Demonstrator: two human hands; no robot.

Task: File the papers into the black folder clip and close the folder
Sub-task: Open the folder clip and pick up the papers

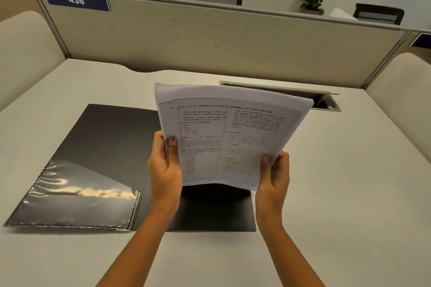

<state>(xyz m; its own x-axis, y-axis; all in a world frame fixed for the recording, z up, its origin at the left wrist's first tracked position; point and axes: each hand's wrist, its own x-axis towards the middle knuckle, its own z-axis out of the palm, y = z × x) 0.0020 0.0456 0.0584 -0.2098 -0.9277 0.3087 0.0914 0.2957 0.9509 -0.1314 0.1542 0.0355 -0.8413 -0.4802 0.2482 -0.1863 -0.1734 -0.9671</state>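
A black folder lies open and flat on the desk, its left flap carrying a shiny clear plastic pocket. A stack of printed white papers is held upright above the folder's right half, its top edge curling away from me. My left hand grips the stack's lower left edge, thumb on the front page. My right hand grips the lower right corner. The papers hide the folder's clip and most of the right flap.
The pale desk is bounded by a grey partition at the back, labelled 436. A cable hatch stands open behind the papers. Curved side dividers flank the desk. Plants and chair backs show beyond the partition.
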